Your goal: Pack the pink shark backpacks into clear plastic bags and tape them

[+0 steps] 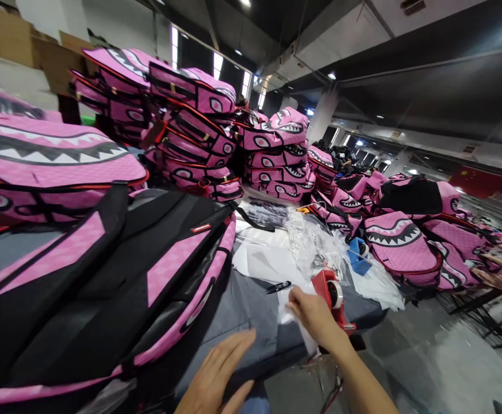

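My left hand (220, 374) is held out over the grey table cover with its fingers stretched and nothing in them. My right hand (309, 310) has its fingers curled together over a thin white sheet (283, 305); what is pinched in them is hidden. Just right of it stands a red tape dispenser (326, 287) with a white roll. A small black snipper (278, 287) lies beyond its fingertips. To the left, a large pink and black backpack (117, 287) lies with its straps up, near my left hand but apart from it.
Stacked pink shark-mouth backpacks (199, 126) line the table's far side. White paper (265, 261), crumpled clear plastic bags (315, 241) and a blue tape dispenser (358, 256) lie ahead. More backpacks (401, 241) are piled right. The table edge drops to a grey floor (432, 351).
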A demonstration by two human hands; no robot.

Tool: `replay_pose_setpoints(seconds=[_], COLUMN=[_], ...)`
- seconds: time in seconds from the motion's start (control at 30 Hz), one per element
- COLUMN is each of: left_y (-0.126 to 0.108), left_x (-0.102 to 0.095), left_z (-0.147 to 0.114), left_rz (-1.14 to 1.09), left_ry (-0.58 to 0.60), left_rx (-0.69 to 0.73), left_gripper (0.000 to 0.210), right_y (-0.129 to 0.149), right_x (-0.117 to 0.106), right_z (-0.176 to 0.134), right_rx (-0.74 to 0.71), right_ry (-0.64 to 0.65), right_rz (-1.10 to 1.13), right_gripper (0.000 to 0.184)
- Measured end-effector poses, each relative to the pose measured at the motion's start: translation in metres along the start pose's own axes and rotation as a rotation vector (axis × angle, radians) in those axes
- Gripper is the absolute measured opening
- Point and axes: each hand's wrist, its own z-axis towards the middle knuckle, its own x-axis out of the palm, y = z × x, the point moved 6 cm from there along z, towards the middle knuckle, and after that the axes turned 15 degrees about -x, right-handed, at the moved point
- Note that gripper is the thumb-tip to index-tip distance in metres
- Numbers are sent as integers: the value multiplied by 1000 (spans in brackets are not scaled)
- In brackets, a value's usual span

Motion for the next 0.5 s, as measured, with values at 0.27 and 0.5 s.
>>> replay_pose_setpoints(seconds=[0.27,0.5], left_y=[10,31], left_x=[45,24], left_z=[2,-24], left_rz=[-813,-863], left_ry=[278,-62], left_rx=[-770,-886], left_gripper=[54,51], right_y=[37,52], right_x=[37,72], right_z=[-10,-18], right_rx=[188,179], right_ry=[206,85], right_rz=[982,1048], right_gripper=[60,56])
